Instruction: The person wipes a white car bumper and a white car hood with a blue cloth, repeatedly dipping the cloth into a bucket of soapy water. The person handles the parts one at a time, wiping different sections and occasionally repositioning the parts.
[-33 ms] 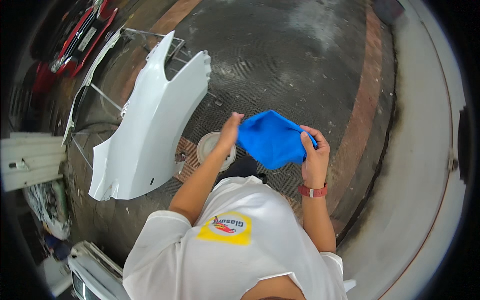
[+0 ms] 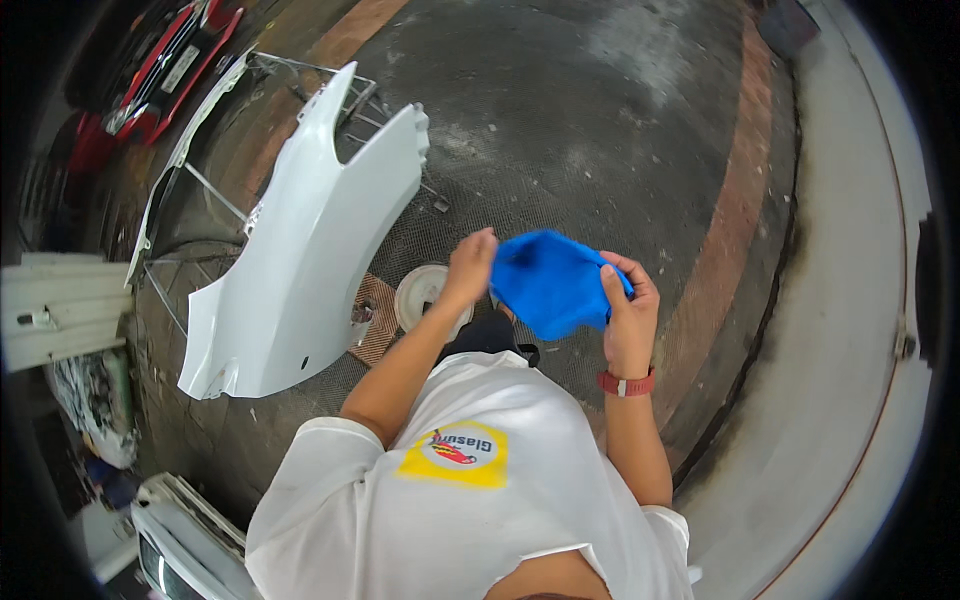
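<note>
Slightly nearer the right hand (image 2: 630,302) than before, the left hand (image 2: 470,268) blurs at one edge of the blue cloth (image 2: 550,287), its grip impossible to tell; the right pinches the opposite corner between thumb and fingers. Leftward stands a white panel (image 2: 300,250). The left forearm partly hides a round tub (image 2: 412,292); a red car (image 2: 160,70) fades at the dark rim.

Red car (image 2: 172,78) at ten o'clock, dark container (image 2: 788,28) between one and two, pale wall (image 2: 850,300) at three o'clock, white panel (image 2: 75,312) at nine o'clock
</note>
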The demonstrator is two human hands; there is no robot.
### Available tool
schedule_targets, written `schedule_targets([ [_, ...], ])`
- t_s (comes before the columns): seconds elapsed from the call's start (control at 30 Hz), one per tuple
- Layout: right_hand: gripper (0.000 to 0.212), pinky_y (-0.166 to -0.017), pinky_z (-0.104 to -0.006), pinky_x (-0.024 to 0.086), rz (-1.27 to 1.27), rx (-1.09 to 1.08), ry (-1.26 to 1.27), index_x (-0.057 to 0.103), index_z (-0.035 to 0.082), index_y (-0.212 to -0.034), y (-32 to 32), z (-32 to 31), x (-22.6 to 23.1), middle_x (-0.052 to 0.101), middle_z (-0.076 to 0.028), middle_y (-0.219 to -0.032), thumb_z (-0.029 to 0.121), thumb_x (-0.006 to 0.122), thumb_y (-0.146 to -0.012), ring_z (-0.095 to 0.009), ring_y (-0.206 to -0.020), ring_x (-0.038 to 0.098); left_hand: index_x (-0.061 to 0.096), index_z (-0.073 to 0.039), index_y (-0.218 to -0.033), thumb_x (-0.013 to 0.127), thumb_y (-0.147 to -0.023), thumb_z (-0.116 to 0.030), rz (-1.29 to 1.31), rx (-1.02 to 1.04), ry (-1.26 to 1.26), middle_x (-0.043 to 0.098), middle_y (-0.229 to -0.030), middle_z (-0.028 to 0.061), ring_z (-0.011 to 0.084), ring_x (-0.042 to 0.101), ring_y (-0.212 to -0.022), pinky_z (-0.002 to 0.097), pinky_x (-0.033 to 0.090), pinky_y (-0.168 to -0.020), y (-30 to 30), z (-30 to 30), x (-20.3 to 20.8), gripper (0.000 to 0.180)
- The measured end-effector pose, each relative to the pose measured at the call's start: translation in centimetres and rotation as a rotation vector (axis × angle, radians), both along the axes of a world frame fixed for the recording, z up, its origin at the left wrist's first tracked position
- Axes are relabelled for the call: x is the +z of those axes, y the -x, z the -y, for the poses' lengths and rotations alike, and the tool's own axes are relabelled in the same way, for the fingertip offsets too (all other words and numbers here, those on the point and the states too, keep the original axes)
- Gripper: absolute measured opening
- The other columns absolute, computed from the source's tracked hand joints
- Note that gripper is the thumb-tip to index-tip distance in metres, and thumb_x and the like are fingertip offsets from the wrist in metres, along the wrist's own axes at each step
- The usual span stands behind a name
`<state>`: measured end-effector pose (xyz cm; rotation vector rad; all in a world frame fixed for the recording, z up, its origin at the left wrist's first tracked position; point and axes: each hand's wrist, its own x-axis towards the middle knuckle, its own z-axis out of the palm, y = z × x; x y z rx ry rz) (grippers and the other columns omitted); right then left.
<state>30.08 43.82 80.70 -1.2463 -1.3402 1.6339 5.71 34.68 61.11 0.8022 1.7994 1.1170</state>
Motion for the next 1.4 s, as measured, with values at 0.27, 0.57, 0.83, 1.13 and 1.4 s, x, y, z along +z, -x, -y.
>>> schedule_targets([
  [0.27,0.03,-0.089,-0.0277,0.053,0.053,0.349,-0.094,0.07,0.001,-0.133,9.3,-10.0,2.7,0.071,-0.005,-0.116,0.006,0.069,-0.104,-0.009,-0.1,0.063,0.04,-0.01,-0.166,0.082,-0.083,-0.008,-0.206,-0.236,-0.518,0.032,-0.175,0.0237,0.0482,0.025,-0.163,0.0602,0.027,-0.13,-2.1,-11.4,7.4,0.093],
  [0.57,0.022,-0.083,-0.0278,0.053,0.162,0.111,0.018,0.073,0.007,-0.126,2.0,-26.9,-4.0,0.072,-0.001,-0.105,0.008,0.065,-0.106,-0.012,-0.093,0.066,0.063,-0.008,-0.124,0.074,-0.091,-0.028,-0.235,-0.365,-0.314,0.066,-0.116,0.017,0.0389,0.06,-0.121,0.0593,0.035,-0.121,2.9,-20.3,11.1,0.041],
  [0.83,0.082,-0.107,-0.0614,0.053,-0.314,0.419,0.778,0.052,0.011,-0.15,8.4,-26.0,-7.2,0.059,-0.021,-0.15,0.077,0.048,-0.104,-0.041,-0.135,0.06,0.071,-0.008,-0.101,0.086,-0.087,-0.037,-0.469,-0.269,-0.684,0.066,-0.107,0.0115,0.0346,0.062,-0.113,0.0509,0.047,-0.107,-0.5,-25.5,14.2,0.035],
  [1.13,0.058,-0.084,-0.0397,0.059,-0.382,0.457,0.629,0.062,0.008,-0.131,11.8,-38.1,-1.5,0.071,-0.017,-0.113,0.061,0.055,-0.11,-0.027,-0.094,0.069,0.062,-0.006,-0.089,0.082,-0.093,-0.012,0.013,0.198,-0.705,0.064,-0.099,0.0078,0.0229,0.065,-0.101,0.0401,0.052,-0.091,-7.8,-35.2,16.3,0.021],
  [1.4,0.032,-0.065,-0.0373,0.051,-0.87,0.92,0.112,0.066,0.006,-0.101,12.1,-44.0,5.1,0.059,-0.004,-0.07,0.034,0.059,-0.114,-0.021,-0.06,0.056,0.055,-0.014,-0.102,0.069,-0.108,-0.016,0.923,0.805,-0.865,0.061,-0.102,-0.0013,0.0111,0.064,-0.102,0.0309,0.055,-0.089,-8.1,-38.6,20.9,0.015],
])
